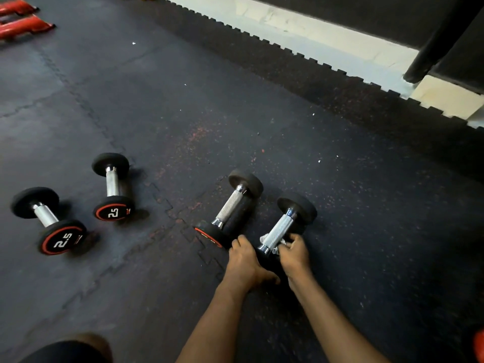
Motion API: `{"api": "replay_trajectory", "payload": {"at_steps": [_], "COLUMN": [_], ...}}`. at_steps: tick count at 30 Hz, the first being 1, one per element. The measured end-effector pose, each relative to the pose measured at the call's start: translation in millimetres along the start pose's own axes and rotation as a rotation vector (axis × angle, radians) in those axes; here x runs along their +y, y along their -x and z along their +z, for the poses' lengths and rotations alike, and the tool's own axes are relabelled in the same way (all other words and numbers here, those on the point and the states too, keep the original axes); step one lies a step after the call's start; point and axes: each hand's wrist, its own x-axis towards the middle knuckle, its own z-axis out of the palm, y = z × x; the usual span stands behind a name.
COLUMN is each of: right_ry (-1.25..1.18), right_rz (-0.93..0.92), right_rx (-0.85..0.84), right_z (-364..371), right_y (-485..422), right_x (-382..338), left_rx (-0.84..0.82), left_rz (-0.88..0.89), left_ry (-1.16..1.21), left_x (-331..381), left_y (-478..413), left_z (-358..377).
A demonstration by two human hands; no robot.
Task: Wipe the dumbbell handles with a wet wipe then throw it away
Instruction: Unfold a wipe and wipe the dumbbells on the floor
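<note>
Several small black dumbbells with chrome handles lie on the dark rubber floor. The rightmost dumbbell (281,227) is the one I am handling. My left hand (247,263) grips its near black head. My right hand (294,254) pinches a white wet wipe (276,246) around the near end of its handle. Another dumbbell (231,206) lies just to its left, touching my left hand's fingers. Two dumbbells marked 2.5 rest farther left, one (113,187) behind the other (48,220).
Interlocking rubber mats (183,113) cover the floor and end at a toothed edge beside a pale strip (327,35). A black post (432,48) stands at the far right. Red equipment (21,22) sits far left. My knee (78,349) is at bottom left.
</note>
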Motion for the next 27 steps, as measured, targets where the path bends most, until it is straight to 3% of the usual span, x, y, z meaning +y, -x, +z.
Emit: {"api": "replay_trajectory", "payload": {"at_steps": [5,10,12,15,16,18,20,22,27], "right_ry": [0.153,0.523,0.598,0.913,0.986,1.089,1.183,1.242,1.436], "right_rz": [-0.146,-0.538,-0.751,-1.058,-1.17,-1.346,-1.367,-1.256,-1.142], "right_rx": [0.003,0.118,-0.056,-0.565,-0.631,-0.571,-0.379,-0.277,-0.668], "right_z": [-23.0,-29.2,-28.9,-27.8,-31.2,-42.1,-52.8,-54.8,-33.0], "right_y": [32.9,11.0,-2.5,-4.1,-5.1,-19.1,-37.6,-36.8,3.4], "right_x": [-8.7,-61.0,-67.4,-50.8,-46.0,-50.9,-65.0,-72.0,-79.2], "left_rx": [0.018,-0.004,0.001,0.007,0.006,0.008,0.02,0.022,0.019], "left_rz": [0.01,0.004,0.012,0.014,0.01,0.013,0.018,0.021,0.014], "left_ry": [0.013,0.019,0.015,0.015,0.018,0.009,0.001,-0.004,-0.001], "left_x": [-2.4,-2.9,-2.1,-1.6,-2.3,-3.1,-4.2,-4.9,-2.6], "left_y": [0.4,-1.2,1.3,2.7,2.8,3.3,4.0,3.0,4.9], "left_z": [1.9,-0.6,-0.5,0.4,0.8,1.6,2.2,2.3,2.9]}}
